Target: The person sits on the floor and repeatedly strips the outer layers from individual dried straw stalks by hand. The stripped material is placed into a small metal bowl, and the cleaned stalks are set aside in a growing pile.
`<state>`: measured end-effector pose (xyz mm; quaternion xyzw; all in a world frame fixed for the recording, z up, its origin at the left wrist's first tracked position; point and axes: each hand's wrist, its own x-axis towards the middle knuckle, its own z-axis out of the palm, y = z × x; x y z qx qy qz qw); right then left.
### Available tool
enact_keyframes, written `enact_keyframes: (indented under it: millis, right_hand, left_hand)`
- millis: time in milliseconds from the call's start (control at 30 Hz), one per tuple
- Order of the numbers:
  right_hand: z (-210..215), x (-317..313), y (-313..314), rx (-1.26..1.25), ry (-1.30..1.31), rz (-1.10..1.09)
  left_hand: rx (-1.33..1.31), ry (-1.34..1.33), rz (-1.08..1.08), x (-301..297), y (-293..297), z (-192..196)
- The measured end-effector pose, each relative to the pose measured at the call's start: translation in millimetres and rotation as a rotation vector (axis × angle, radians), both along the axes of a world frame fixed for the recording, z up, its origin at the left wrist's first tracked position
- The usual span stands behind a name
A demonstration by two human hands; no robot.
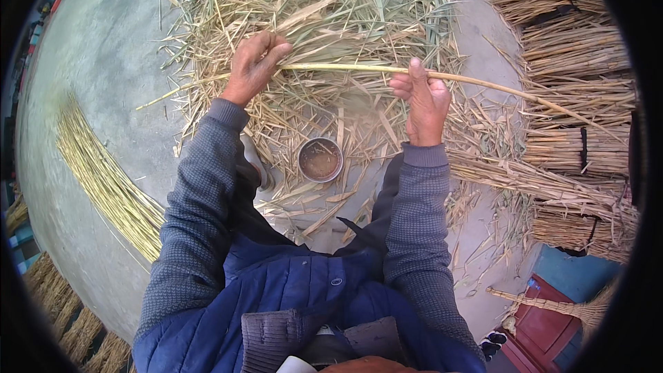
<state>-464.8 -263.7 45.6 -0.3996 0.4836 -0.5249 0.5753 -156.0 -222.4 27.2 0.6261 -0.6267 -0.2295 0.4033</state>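
Observation:
A long, thin yellow-green reed stalk (338,67) stretches across in front of me, its right part browner and bending down. My left hand (255,63) is closed around it on the left, the thumb pointing right. A dry, pale leaf (312,15) shows just beyond these fingers; whether they grip it is hidden. On the right, my right hand (423,100) pinches the stalk with its thumb on top, fingers curled beneath. Under both hands lies a wide heap of stripped leaves and husks (331,0), greener at its far side.
A small round metal bowl (320,159) stands between my feet. Peeled yellow stalks (103,173) lie on the left floor. Tied bundles of stalks (577,55) line the right side, with loose unpeeled stalks (539,186) nearer. A red panel (545,318) is at lower right.

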Motion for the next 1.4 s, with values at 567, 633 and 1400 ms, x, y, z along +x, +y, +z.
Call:
enact_keyframes:
  millis: [567, 633, 1400]
  right_hand:
    - [4, -30, -17, -0.037, 0.051, -0.046]
    - [1, -19, -9, -0.043, 0.043, 0.03]
    - [-1, -3, -3, -0.051, -0.02, 0.076]
  left_hand:
    - [0.296, -0.763, -0.067, 38, 18, -19]
    - [0.128, -0.464, -0.188, 23, 14, -19]
    - [0.32, 0.068, -0.323, -7, -12, -27]
